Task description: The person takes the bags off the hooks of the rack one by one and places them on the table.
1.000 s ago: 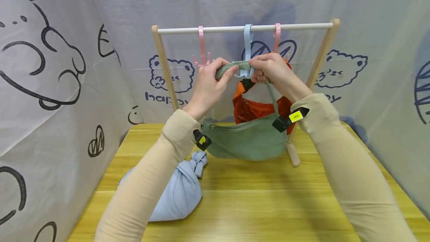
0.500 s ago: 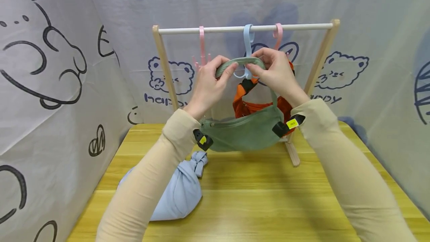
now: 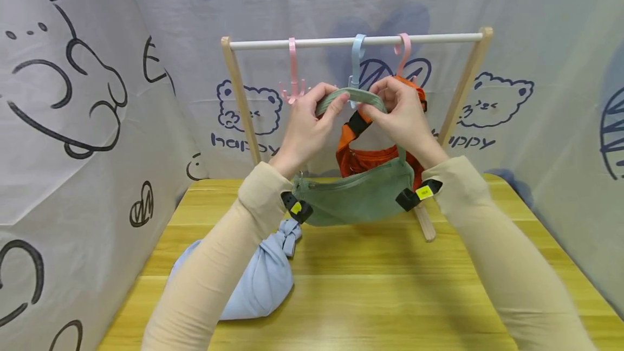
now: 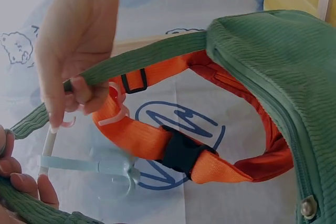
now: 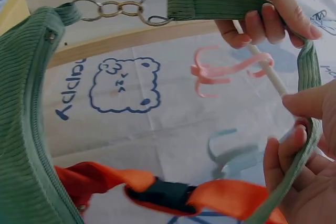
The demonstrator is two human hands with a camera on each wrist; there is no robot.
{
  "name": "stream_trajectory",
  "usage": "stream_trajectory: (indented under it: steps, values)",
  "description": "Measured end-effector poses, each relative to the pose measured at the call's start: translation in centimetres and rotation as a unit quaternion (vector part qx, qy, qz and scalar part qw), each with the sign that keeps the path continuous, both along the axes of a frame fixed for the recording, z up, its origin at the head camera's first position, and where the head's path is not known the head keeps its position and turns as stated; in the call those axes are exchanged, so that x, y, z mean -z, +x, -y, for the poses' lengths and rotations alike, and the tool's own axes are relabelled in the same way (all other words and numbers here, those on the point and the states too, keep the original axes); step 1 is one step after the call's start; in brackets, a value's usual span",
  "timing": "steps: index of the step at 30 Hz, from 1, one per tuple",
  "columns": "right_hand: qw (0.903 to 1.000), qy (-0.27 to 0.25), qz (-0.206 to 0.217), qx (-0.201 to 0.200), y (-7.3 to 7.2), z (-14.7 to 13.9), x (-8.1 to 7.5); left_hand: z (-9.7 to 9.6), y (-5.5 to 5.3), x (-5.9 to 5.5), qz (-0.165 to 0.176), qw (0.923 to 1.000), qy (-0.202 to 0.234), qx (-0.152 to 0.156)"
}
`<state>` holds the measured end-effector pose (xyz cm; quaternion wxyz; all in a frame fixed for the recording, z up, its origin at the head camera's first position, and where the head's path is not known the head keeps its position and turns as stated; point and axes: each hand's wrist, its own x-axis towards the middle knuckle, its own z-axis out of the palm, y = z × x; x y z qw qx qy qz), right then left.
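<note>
A green corduroy shoulder bag (image 3: 356, 194) hangs by its strap (image 3: 358, 94) from both hands, in front of the rack. My left hand (image 3: 312, 118) pinches the strap between thumb and fingers, and my right hand (image 3: 402, 115) pinches it a little to the right. Just behind the strap is a light blue hook (image 3: 357, 58) on the rail. In the right wrist view, metal rings (image 5: 118, 9) link one strap end to the bag. An orange-red bag (image 3: 372, 158) with a black buckle (image 4: 181, 150) hangs behind, from a pink hook (image 3: 403, 53).
A wooden rack with a white rail (image 3: 326, 43) stands on the wooden table (image 3: 370, 297). Another pink hook (image 3: 293, 69) hangs at left, without a bag. A light blue knotted bag (image 3: 255, 280) lies on the table at left. Printed cloth walls surround the table.
The right hand has shifted its grip on the strap and now stands slightly farther right. The light blue hook has swung and turned, while the green bag has risen slightly.
</note>
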<state>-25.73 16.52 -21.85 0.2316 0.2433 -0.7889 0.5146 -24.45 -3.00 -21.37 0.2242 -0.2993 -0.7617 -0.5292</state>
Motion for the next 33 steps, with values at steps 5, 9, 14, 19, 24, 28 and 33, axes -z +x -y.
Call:
stream_trajectory:
  steps: [5,9,14,19,24,28,33]
  values:
    - [0.9985,0.026,0.033,-0.034,0.8,-0.4,2.2,0.3,0.6,0.6,0.008,0.9999,-0.007,0.007]
    - [0.9958,0.055,0.052,-0.052,1.5,-0.9,4.5,0.6,1.0,1.3,0.013,0.9997,-0.002,0.021]
    - [0.9922,0.096,0.066,-0.043,2.4,-1.6,7.3,1.0,1.4,2.0,0.011,0.9996,-0.002,0.025]
    - [0.9878,0.105,0.1,-0.056,3.0,-2.1,9.9,1.1,2.1,2.8,-0.004,0.9994,0.007,0.035]
    - [0.9859,0.09,0.122,-0.071,3.7,-2.8,12.7,0.9,2.7,3.9,-0.005,0.9982,0.02,0.056]
    - [0.9836,0.098,0.134,-0.071,4.3,-3.5,14.9,0.9,3.1,4.7,0.001,0.9975,0.032,0.063]
    - [0.9816,0.096,0.141,-0.087,4.7,-4.4,17.3,1.1,3.3,5.4,0.008,0.9971,0.048,0.059]
